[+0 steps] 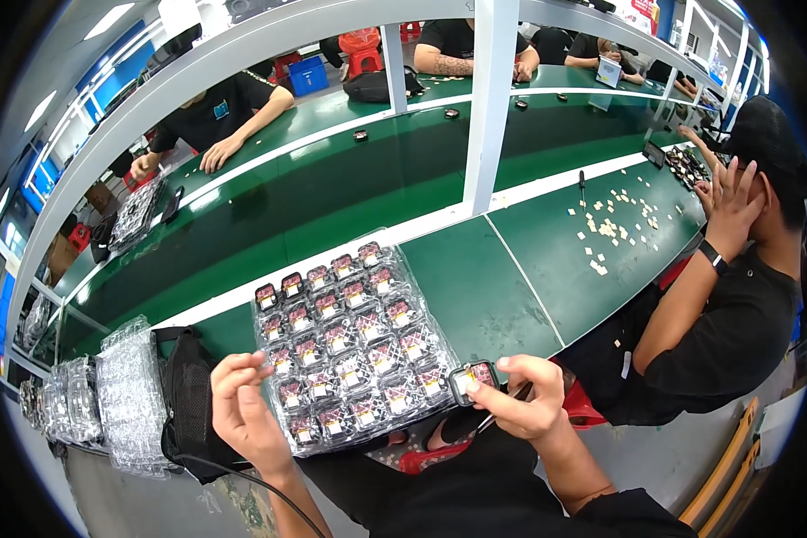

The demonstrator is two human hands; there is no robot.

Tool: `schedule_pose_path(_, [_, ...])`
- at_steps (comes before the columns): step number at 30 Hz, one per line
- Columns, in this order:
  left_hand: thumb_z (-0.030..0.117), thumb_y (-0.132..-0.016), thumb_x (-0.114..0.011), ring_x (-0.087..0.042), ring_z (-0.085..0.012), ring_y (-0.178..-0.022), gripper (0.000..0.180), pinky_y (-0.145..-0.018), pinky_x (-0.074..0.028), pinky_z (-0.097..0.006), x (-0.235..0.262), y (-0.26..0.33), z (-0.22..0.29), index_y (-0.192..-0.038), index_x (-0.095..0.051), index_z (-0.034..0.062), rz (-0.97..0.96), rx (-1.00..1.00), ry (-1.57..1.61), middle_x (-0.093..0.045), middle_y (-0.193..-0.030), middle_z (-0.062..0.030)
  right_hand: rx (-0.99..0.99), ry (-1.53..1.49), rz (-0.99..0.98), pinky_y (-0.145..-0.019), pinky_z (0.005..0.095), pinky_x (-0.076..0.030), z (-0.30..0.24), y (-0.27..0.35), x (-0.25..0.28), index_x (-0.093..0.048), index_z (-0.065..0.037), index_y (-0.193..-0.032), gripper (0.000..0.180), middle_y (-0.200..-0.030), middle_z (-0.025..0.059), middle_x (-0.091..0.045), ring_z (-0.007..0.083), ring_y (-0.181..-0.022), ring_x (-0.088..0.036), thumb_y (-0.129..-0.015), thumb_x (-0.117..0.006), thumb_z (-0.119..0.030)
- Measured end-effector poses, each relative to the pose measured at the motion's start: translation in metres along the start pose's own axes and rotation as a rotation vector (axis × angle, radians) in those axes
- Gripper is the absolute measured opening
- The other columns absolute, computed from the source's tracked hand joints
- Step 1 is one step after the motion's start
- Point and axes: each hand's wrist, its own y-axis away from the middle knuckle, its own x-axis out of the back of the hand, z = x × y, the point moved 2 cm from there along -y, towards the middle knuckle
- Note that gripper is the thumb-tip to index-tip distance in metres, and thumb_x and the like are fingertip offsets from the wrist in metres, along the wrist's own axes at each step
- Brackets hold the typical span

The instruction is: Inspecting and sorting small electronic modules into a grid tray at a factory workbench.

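Note:
My right hand (533, 399) pinches a small black-framed electronic module (473, 381) with a reddish face and a pale patch, between thumb and fingers. A thin dark tool (486, 423), perhaps tweezers, also sticks out from under that hand. Beside the tray's left edge, my left hand (247, 412) is raised with loosely bent fingers, and nothing shows in it. Between my hands lies a clear plastic tray (420, 285) with rows of similar modules (336, 336) in its pockets. The held module is just off the tray's near right corner.
Stacked clear trays (130, 399) and a black bag (193, 403) sit at left. A green conveyor (323, 184) with spaced modules runs behind a white post (489, 117). On the right, small pale pieces (610, 224) and a screwdriver (582, 184) lie near a seated co-worker (735, 314).

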Motion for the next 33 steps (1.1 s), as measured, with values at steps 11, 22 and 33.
schedule_pose_path(11, [0.008,-0.092,-0.080,-0.056,-0.0345,-0.134,0.059,-0.112,-0.048,-0.043,-0.080,0.105,0.046,-0.141,-0.050,-0.0087,-0.353,0.549,0.689,-0.050,-0.145,-0.0231,-0.157,-0.307,-0.007,-0.047,0.0196,-0.040,-0.046,0.009,-0.020,-0.083,-0.019,-0.109,0.043,-0.111,0.0036,-0.053,0.0038,-0.055,-0.045,-0.069,-0.087,-0.005])
schedule_pose_path(22, [0.025,-0.090,-0.084,-0.064,-0.0341,-0.124,0.063,-0.107,-0.052,-0.045,-0.077,0.111,0.033,-0.135,-0.054,-0.0078,-0.093,0.580,0.714,-0.062,-0.131,-0.0215,-0.412,-0.459,-0.413,-0.056,0.0278,-0.047,-0.040,-0.018,-0.005,-0.060,-0.003,-0.143,0.077,-0.116,0.0132,-0.045,0.0127,-0.061,-0.051,-0.086,-0.080,-0.050])
schedule_pose_path(33, [0.022,-0.091,-0.083,-0.062,-0.0344,-0.126,0.062,-0.108,-0.052,-0.045,-0.080,0.109,0.034,-0.136,-0.051,-0.0065,-0.088,0.598,0.771,-0.060,-0.134,-0.0241,-0.212,-0.189,-0.339,-0.068,0.0323,-0.052,-0.037,-0.013,-0.007,-0.074,-0.002,-0.119,0.044,-0.098,0.0080,-0.063,0.0225,-0.081,-0.064,-0.075,-0.075,0.001])
